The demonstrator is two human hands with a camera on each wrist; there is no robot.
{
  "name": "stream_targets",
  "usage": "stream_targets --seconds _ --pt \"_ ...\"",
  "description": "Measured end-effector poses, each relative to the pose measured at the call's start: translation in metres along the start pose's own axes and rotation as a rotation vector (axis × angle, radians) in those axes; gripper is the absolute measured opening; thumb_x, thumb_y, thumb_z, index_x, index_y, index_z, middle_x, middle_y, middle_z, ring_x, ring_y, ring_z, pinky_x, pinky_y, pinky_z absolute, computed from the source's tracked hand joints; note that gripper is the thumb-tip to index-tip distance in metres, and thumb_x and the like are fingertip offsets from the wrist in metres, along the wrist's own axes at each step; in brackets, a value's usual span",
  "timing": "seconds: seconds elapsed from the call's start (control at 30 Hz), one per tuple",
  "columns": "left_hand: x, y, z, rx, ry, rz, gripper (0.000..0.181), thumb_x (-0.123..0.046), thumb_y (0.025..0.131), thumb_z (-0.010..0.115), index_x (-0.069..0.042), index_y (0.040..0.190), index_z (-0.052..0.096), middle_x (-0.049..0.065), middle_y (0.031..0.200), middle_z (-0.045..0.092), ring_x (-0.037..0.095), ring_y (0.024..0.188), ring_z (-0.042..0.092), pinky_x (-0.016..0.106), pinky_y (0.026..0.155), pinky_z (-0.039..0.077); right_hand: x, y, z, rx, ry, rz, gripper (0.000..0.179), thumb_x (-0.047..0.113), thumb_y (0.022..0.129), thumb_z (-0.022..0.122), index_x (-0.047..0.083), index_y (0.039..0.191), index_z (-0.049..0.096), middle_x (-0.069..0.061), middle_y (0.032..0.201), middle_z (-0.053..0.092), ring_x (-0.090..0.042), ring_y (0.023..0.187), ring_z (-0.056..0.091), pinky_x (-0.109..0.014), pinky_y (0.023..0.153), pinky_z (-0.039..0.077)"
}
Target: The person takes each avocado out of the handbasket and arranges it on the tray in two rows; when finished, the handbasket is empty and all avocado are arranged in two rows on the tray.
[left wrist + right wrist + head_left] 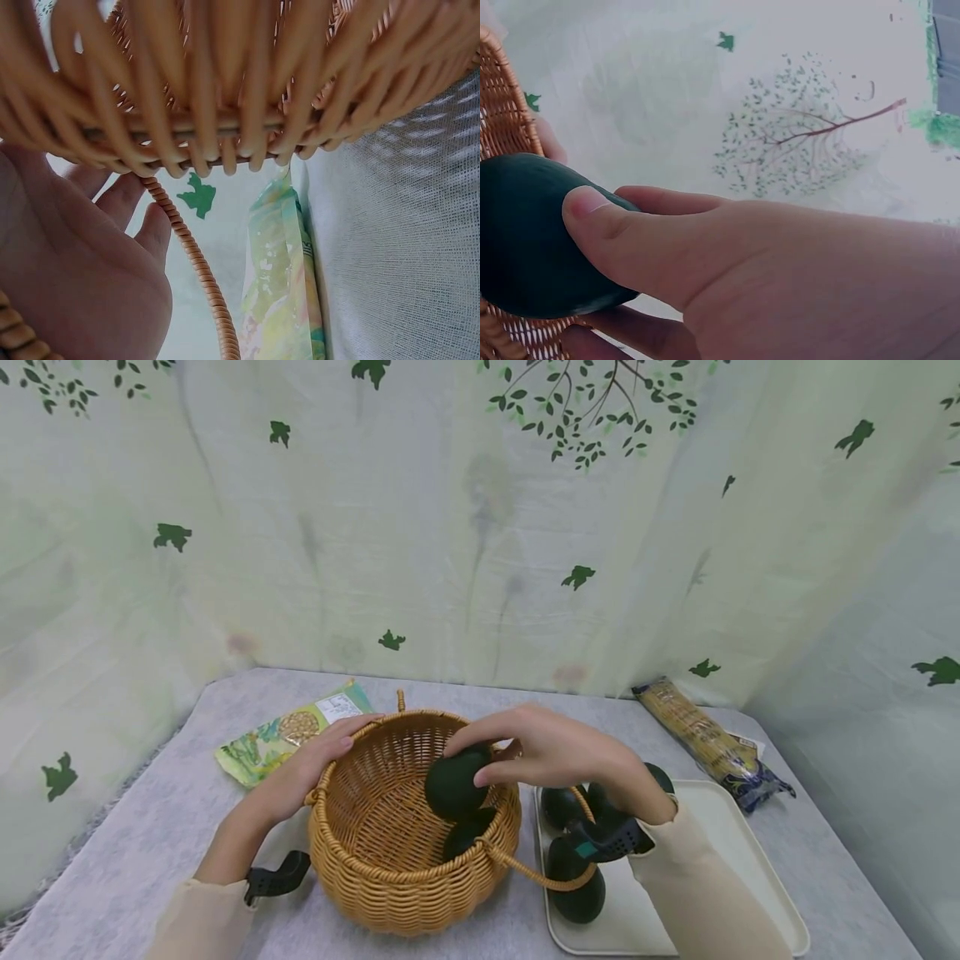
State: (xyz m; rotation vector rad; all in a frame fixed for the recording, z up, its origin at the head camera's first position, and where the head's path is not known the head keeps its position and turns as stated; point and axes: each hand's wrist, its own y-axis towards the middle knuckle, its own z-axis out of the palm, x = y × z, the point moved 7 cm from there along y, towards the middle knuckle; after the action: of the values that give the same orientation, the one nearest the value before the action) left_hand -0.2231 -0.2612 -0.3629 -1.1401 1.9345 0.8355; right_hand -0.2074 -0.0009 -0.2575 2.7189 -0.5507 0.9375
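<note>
My right hand (551,752) grips a dark green avocado (452,785) between thumb and fingers, over the right side of the wicker basket (408,906). In the right wrist view the avocado (532,232) shows smooth and rounded, with the thumb across its side. Another avocado (467,833) lies inside the basket against the right wall, partly covered by the held one. My left hand (311,768) rests along the basket's left rim with its fingers fairly straight. The left wrist view shows that hand (82,255) beside the woven wall and a thin wrapped handle (199,262).
A cream tray (712,843) with several avocados (581,897) stands to the right, under my right forearm. The basket's other handle (543,881) hangs over its edge. A green food bag (292,731) lies behind at left, a pasta packet (705,735) at back right.
</note>
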Motion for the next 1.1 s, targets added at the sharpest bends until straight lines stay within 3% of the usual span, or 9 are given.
stream_targets --seconds 0.13,0.6,0.73,0.93,1.1 --pt "0.000 0.000 0.001 0.001 -0.006 0.004 0.049 -0.035 0.113 0.027 -0.024 0.160 0.039 0.012 0.164 0.035 0.041 0.151 0.027 0.074 0.111 0.025 -0.001 -0.010 -0.004 -0.029 0.012 -0.005 0.038 0.017 0.100 0.070 0.019 0.138 0.066 0.005 0.139 0.065 -0.009 0.125 0.062 -0.024 0.092 0.056" --pt "0.000 0.000 0.001 0.005 0.000 0.004 0.050 -0.036 0.113 0.027 -0.024 0.160 0.038 0.013 0.164 0.034 0.042 0.152 0.025 0.076 0.111 0.023 -0.003 -0.036 -0.020 -0.099 0.053 0.034 0.043 0.023 0.099 0.070 0.020 0.142 0.063 0.003 0.141 0.064 -0.014 0.126 0.062 -0.029 0.094 0.057" --pt "-0.001 0.001 0.001 0.008 -0.005 0.007 0.050 -0.036 0.113 0.027 -0.023 0.160 0.038 0.013 0.164 0.035 0.042 0.151 0.026 0.076 0.110 0.024 -0.003 -0.044 -0.026 -0.127 0.056 0.015 0.044 0.021 0.099 0.071 0.017 0.142 0.063 -0.001 0.140 0.065 -0.016 0.124 0.063 -0.031 0.094 0.057" --pt "-0.002 0.000 0.001 0.010 -0.008 0.010 0.050 -0.035 0.113 0.027 -0.023 0.160 0.039 0.013 0.164 0.035 0.042 0.151 0.026 0.076 0.110 0.025 -0.004 -0.060 -0.034 -0.177 0.022 0.025 0.044 0.018 0.098 0.072 0.021 0.141 0.064 0.004 0.137 0.066 -0.012 0.117 0.066 -0.033 0.091 0.058" --pt "-0.003 0.000 0.001 0.007 -0.003 0.008 0.050 -0.035 0.113 0.027 -0.023 0.160 0.039 0.013 0.164 0.035 0.043 0.151 0.026 0.076 0.110 0.025 -0.009 -0.073 -0.039 -0.194 0.051 0.033 0.043 0.015 0.098 0.072 0.019 0.140 0.064 0.003 0.138 0.066 -0.012 0.120 0.065 -0.035 0.094 0.057"
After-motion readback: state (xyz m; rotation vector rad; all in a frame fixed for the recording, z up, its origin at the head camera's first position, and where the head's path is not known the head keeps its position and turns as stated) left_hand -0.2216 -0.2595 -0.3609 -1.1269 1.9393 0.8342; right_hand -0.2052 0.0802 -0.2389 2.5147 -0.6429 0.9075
